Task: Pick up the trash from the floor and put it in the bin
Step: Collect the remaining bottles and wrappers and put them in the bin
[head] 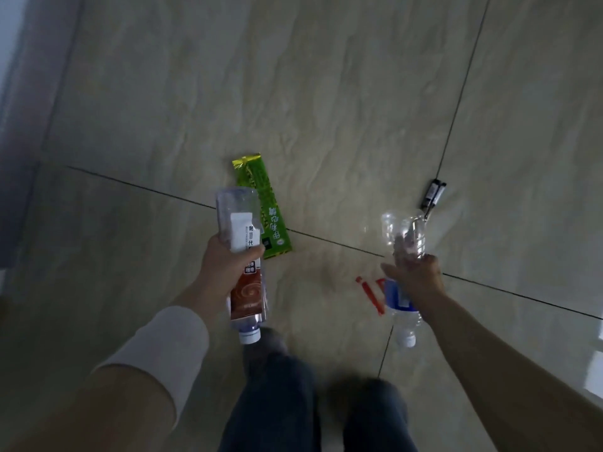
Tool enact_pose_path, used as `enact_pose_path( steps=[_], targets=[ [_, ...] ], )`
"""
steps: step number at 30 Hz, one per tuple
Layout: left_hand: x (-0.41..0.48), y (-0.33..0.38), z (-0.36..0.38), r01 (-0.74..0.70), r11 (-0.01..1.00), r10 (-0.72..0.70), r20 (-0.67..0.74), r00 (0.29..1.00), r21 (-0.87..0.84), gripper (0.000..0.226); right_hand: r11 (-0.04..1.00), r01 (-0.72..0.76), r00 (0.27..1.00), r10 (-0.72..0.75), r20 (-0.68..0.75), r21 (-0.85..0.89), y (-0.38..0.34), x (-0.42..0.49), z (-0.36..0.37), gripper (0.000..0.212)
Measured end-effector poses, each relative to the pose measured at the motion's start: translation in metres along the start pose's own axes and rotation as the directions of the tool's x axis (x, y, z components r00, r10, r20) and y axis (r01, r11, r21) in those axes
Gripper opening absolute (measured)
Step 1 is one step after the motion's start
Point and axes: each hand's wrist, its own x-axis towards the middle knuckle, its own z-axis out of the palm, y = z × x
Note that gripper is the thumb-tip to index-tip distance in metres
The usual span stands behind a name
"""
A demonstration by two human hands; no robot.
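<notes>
My left hand (228, 265) grips a clear plastic bottle with a brown and white label (243, 256), cap pointing toward me. My right hand (416, 277) holds a clear plastic bottle with a blue label (403, 301), cap also toward me. A long green wrapper (266, 207) lies on the tiled floor just beyond the left bottle. A small red strip (370, 295) lies on the floor between my hands, close to the right bottle. A small dark object (432, 194) rests on the floor beyond my right hand. No bin is in view.
Beige floor tiles (326, 93) with dark grout lines fill the view. My legs in dark trousers (277, 402) stand at the bottom. A dark wall or door edge (16, 125) runs along the left. Something bright and reflective (595, 370) sits at the right edge.
</notes>
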Motion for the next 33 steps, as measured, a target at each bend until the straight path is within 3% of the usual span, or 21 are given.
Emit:
enact_pose_path(
  steps=[2, 6, 9, 12, 14, 18, 21, 24, 29, 33],
  targets=[
    [0.013, 0.01, 0.01, 0.008, 0.999, -0.008, -0.001, 1.0, 0.04, 0.04, 0.992, -0.034, 0.997, 0.042, -0.059, 0.117, -0.008, 0.024, -0.027, 0.052],
    [0.058, 0.012, 0.043, 0.09, 0.984, -0.088, -0.02, 0.996, 0.155, 0.075, 0.987, -0.048, 0.997, 0.057, -0.054, 0.153, -0.025, 0.078, -0.044, 0.027],
    [0.088, 0.002, 0.069, 0.152, 0.976, -0.132, -0.128, 0.983, 0.157, 0.091, 0.997, -0.051, 0.991, 0.057, -0.124, 0.05, -0.033, 0.111, -0.037, 0.048],
    [0.094, -0.007, 0.091, 0.132, 0.962, -0.075, -0.235, 0.969, 0.238, 0.088, 0.995, -0.046, 0.98, 0.027, -0.195, -0.094, -0.034, 0.127, -0.026, 0.064],
    [0.095, -0.01, 0.096, 0.13, 0.949, -0.045, -0.285, 0.958, 0.288, 0.087, 0.996, -0.023, 0.968, 0.001, -0.251, -0.084, -0.034, 0.129, -0.017, 0.062],
    [0.1, -0.009, 0.098, 0.153, 0.958, -0.098, -0.224, 0.97, 0.242, 0.098, 0.993, 0.003, 0.969, -0.033, -0.246, -0.121, -0.033, 0.126, -0.013, 0.063],
    [0.099, -0.011, 0.102, 0.192, 0.929, -0.082, -0.329, 0.941, 0.317, 0.089, 0.99, -0.019, 0.98, -0.008, -0.2, -0.136, -0.036, 0.128, -0.017, 0.071],
    [0.097, -0.011, 0.102, 0.198, 0.944, -0.11, -0.312, 0.944, 0.263, 0.091, 0.991, 0.006, 0.988, -0.027, -0.155, -0.132, -0.036, 0.132, -0.021, 0.071],
    [0.085, -0.017, 0.088, 0.128, 0.991, -0.135, -0.169, 0.976, -0.048, 0.073, 0.985, 0.028, 0.994, -0.046, -0.099, -0.169, -0.037, 0.123, -0.028, 0.068],
    [0.057, -0.019, 0.073, 0.15, 0.979, -0.159, -0.058, 0.986, -0.137, 0.073, 0.999, 0.044, 0.999, -0.045, -0.029, -0.029, -0.048, 0.096, -0.036, 0.045]
  ],
)
